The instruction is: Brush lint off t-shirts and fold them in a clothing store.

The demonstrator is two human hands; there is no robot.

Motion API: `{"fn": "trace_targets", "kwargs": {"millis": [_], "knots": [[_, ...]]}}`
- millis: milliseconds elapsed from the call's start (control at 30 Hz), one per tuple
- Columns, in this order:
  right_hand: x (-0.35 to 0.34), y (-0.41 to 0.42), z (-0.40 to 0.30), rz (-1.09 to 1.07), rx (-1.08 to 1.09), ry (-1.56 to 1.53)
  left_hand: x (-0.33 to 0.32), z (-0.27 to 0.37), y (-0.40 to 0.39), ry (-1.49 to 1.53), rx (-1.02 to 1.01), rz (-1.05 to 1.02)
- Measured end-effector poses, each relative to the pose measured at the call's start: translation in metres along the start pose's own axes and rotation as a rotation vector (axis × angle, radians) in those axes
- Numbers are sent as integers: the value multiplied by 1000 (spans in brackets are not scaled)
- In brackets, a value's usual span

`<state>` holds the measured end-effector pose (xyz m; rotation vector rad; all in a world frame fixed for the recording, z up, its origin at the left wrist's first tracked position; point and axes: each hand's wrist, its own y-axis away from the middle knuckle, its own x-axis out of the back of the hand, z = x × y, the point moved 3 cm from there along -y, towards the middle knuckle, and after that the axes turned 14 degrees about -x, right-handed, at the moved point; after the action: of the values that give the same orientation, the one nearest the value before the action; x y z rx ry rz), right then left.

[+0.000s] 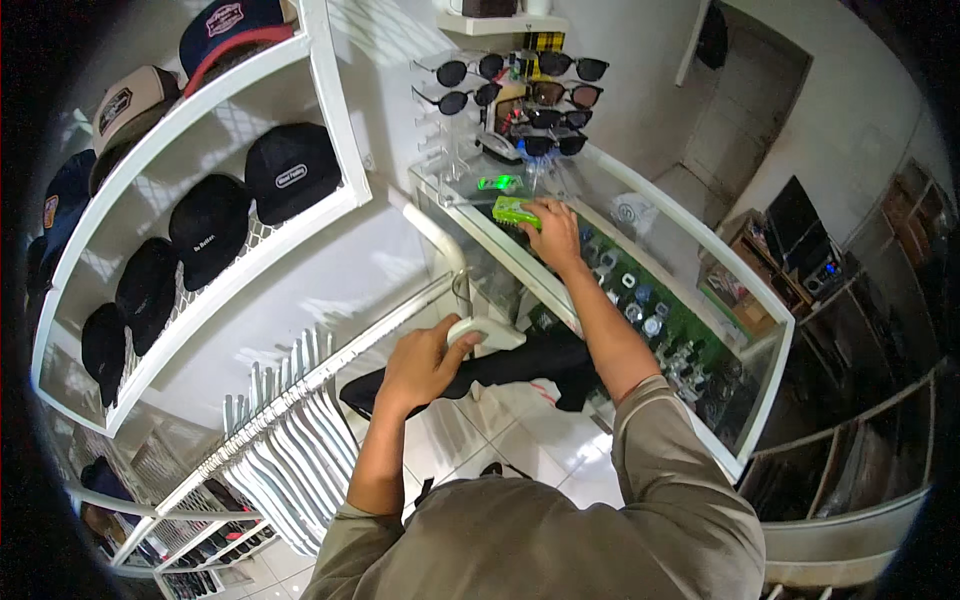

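Note:
My left hand (424,364) grips the upper part of a white plastic hanger (487,334), its metal hook pointing up beside the rail's end. A black garment (517,364) hangs from that hanger between my arms. At the glass display case (517,281), my right hand (553,229) has its fingers on a small bright green box (516,212) on the glass top. Just behind the box lies a small item with a glowing green display (499,182). Wristwatches (634,311) rest on green lining inside the case.
Sunglasses (555,94) stand on a clear rack at the case's far end. A white clothes rail (360,341) with several white hangers (292,450) runs at the left. Above it, a white wall shelf (247,274) holds black caps (210,229). A dark monitor (799,225) stands at the right.

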<state>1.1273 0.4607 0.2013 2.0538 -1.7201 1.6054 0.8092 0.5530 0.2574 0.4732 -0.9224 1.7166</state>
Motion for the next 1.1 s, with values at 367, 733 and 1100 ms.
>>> {"fn": "trace_targets", "kwargs": {"millis": [367,733,1100], "knots": [[95,79,-24,-385,-70,-303,-6,7,9,-25,-120,79],[232,249,-30,-517,-10,-299,-21,83,40,-182,-253,329],[231,389,-61,-596,-291,-479,-166,162,143,95,274,535]]}}
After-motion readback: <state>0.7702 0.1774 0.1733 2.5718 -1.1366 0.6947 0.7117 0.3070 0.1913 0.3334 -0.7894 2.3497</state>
